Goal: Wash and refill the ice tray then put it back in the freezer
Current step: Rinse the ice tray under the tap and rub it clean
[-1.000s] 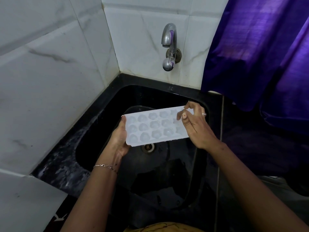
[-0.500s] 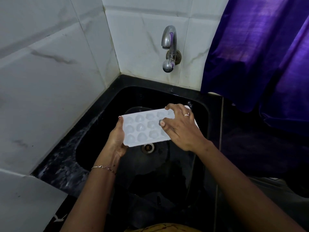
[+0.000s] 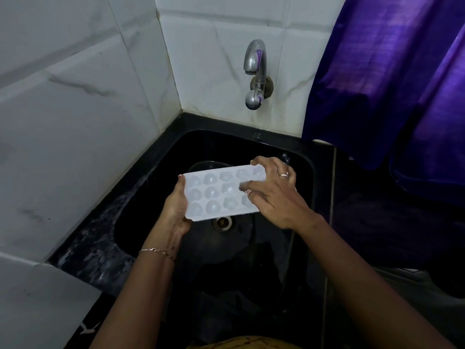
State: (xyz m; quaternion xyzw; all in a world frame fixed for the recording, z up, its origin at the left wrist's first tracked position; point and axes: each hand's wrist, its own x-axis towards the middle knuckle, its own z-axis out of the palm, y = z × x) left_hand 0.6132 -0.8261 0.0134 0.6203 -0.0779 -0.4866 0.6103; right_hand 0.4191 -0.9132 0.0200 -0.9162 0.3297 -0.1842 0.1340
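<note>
A white plastic ice tray [image 3: 214, 195] with rounded cups hangs level over the black sink [image 3: 302, 157], just above the drain [image 3: 222, 222]. My left hand [image 3: 176, 210] grips its left short end, thumb on the near corner and fingers underneath. My right hand [image 3: 271, 192] lies over the tray's right half, fingers curled across the cups and over the far edge, covering that end. The steel tap [image 3: 255, 71] juts from the tiled wall above the sink; no water runs from it.
White marble-look tiles [image 3: 75, 122] form the corner walls on the left and behind. A purple curtain [image 3: 390, 71] hangs at the right over a dark counter [image 3: 377, 222]. The sink's left ledge [image 3: 100, 235] is wet and speckled.
My right hand slid from the tray's right end leftward onto its top and now spreads over the cups. The tray stays held over the drain by my left hand.
</note>
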